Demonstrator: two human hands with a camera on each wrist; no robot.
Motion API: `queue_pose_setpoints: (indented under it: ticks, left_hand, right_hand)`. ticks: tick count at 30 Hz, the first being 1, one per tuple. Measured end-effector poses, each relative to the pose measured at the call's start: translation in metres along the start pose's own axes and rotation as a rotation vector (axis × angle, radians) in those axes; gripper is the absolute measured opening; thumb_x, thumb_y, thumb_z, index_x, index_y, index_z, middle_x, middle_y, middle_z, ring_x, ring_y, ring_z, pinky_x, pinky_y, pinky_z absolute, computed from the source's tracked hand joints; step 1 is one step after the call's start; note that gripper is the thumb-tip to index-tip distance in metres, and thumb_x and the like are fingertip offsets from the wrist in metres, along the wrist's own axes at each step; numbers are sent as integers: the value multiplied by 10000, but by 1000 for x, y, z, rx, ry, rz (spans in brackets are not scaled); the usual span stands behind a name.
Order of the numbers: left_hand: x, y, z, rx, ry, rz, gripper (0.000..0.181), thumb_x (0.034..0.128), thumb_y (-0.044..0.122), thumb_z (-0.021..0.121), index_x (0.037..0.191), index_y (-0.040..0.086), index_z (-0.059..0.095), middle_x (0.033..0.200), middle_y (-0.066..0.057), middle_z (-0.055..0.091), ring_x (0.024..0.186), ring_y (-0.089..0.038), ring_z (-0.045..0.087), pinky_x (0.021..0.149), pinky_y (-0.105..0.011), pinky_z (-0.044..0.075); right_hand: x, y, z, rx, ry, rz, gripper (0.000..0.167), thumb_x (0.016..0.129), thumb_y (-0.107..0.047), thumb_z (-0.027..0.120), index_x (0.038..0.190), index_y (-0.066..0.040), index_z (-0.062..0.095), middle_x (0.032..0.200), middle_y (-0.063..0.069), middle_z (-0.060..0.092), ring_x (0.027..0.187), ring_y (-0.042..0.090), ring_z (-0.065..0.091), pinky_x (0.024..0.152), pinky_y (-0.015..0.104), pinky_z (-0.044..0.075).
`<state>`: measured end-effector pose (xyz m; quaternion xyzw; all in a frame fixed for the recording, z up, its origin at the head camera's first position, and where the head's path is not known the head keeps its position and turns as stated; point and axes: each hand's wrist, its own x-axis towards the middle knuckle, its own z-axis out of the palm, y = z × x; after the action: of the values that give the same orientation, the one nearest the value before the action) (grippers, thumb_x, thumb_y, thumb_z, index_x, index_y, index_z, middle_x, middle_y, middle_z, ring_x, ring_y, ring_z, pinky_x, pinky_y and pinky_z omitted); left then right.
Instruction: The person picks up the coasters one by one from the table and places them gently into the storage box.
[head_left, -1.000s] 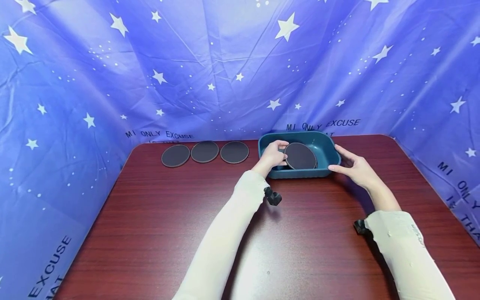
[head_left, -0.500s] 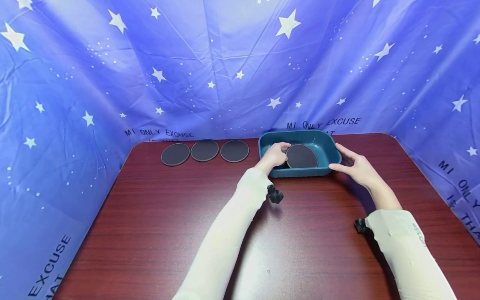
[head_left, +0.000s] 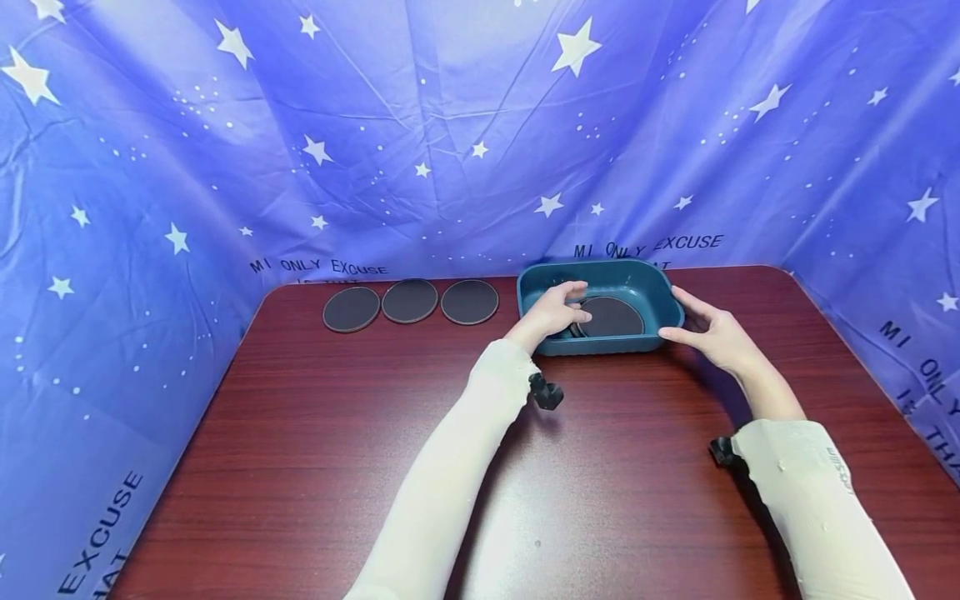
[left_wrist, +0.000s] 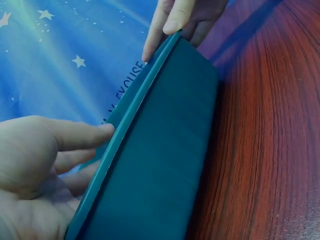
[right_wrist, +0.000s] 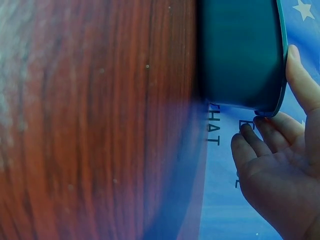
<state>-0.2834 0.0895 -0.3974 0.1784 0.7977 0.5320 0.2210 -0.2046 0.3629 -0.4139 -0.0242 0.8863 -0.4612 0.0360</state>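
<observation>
A teal oblong plastic bin (head_left: 660, 302) stands at the back of the table. Inside it a round dark coaster (head_left: 617, 317) with a pale rim lies near the front wall, and the edge of at least one more shows at its left. My left hand (head_left: 553, 310) reaches over the left end of the bin. Its thumb and fingers are spread apart at the coaster's left edge; the bin wall (left_wrist: 160, 145) hides part of them in the left wrist view. At the bin's right end my right hand (head_left: 716, 337) holds the corner, thumb on the rim, fingers against the end wall.
Three more dark coasters, the left (head_left: 351, 309), the middle (head_left: 409, 301) and the right (head_left: 469, 301), lie in a row left of the bin. The reddish-brown table (head_left: 360, 450) is closed in by blue star-printed cloth (head_left: 450, 108) at the back and sides.
The coaster at my left hand has gone from tilted to lying lower in the bin, slightly to the right. My left fingers have spread off it. The right hand has stayed in place.
</observation>
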Motion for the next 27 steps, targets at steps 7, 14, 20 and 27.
queue_pose_setpoints:
  ticks: [7, 14, 20, 27]
  left_hand:
    - [-5, -1, -1, -222, -65, 78, 587, 974, 34, 605, 1521, 68, 394, 1530, -141, 475, 1381, -307, 496, 1118, -394, 473]
    - [-13, -2, -6, -230, -83, 153, 571, 966, 80, 636, 1501, 95, 437, 1499, -141, 514, 1326, -247, 562, 1071, -300, 507]
    - [-29, 1, -20, -215, -89, 228, 549, 971, 52, 617, 1490, 85, 441, 1493, -165, 512, 1349, -304, 534, 1071, -291, 506]
    - [-51, -10, -50, -228, -9, 329, 537, 945, -41, 609, 1457, -12, 452, 1460, -245, 515, 1333, -402, 525, 1076, -346, 508]
  right_hand:
    - [0, 3, -1, -20, -4, 7, 835, 947, -280, 694, 1599, -201, 180, 1660, 153, 164, 1493, 418, 224, 931, -81, 312]
    - [0, 1, -1, -15, -2, 8, 834, 946, -285, 695, 1599, -201, 183, 1652, 165, 183, 1484, 420, 249, 922, -76, 326]
    - [0, -1, -1, -9, -2, 6, 834, 948, -280, 692, 1600, -192, 179, 1650, 175, 186, 1484, 422, 246, 912, -79, 326]
    - [0, 0, 0, -8, 2, -3, 832, 948, -284, 692, 1599, -189, 184, 1638, 189, 216, 1471, 428, 275, 889, -76, 338]
